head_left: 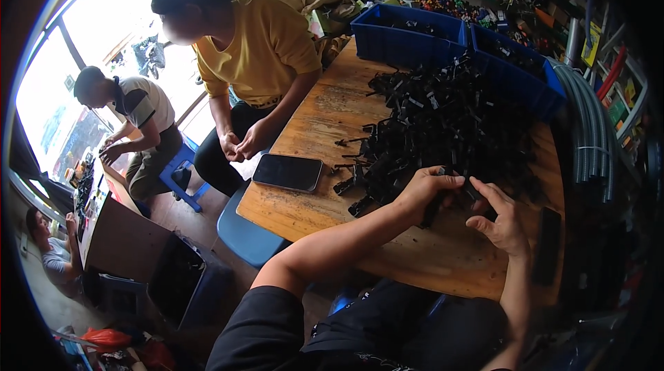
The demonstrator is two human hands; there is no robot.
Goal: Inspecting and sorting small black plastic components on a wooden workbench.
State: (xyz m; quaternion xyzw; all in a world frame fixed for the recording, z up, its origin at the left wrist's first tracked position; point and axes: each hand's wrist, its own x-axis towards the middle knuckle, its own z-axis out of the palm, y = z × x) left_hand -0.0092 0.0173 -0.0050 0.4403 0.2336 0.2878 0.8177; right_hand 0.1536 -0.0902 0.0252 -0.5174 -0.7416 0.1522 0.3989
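A large heap of small black plastic parts lies on the wooden table in front of me. Over its near edge, my left hand is closed around a black plastic part, mostly hidden by the fingers. My right hand is close beside it, fingers stretched out and thumb held apart. Its fingertips are near the left thumb, by a small dark piece whose shape I cannot make out. No thing shows in the right palm.
Two blue bins with black parts stand behind the heap. A phone lies at the table's left edge, a dark flat object at the right. A person in yellow sits at left; grey conduit coils stand right.
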